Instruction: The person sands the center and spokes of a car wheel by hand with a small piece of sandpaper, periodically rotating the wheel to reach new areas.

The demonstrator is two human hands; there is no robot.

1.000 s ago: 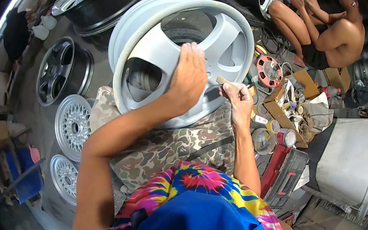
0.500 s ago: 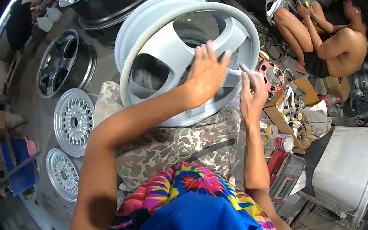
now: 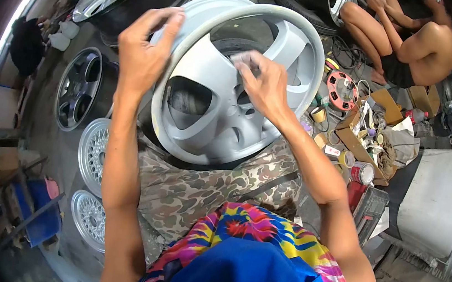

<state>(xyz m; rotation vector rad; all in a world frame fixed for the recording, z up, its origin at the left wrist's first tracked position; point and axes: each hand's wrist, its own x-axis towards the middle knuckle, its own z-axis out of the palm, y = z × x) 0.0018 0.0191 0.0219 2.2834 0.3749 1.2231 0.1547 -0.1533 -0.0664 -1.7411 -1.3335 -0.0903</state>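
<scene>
A grey multi-spoke car wheel rim (image 3: 223, 118) leans tilted over my lap, its lower edge against camouflage-patterned cloth (image 3: 193, 184). At its upper left edge my left hand (image 3: 149, 46) is raised, with the thumb apart from the bent fingers and nothing visible in them. My right hand (image 3: 264, 84) is over the spokes near the hub, fingers bent and pinched together. The fingertips look pale and blurred, and I cannot tell what they hold. The rim's pale barrel (image 3: 210, 11) shows behind its face.
Silver mesh rims (image 3: 93, 154) and a dark rim (image 3: 78, 88) stand at left. A large black-barrelled rim (image 3: 136, 0) is behind. At right lie a red reel (image 3: 342, 91), a cardboard box (image 3: 367, 151) of odds and ends, and a tin (image 3: 362, 173). Another person (image 3: 409, 50) sits at upper right.
My left hand has left the rim's spoke and moved left to its outer edge. My right hand has moved left from the rim's right edge to over the spokes. The view has shifted slightly.
</scene>
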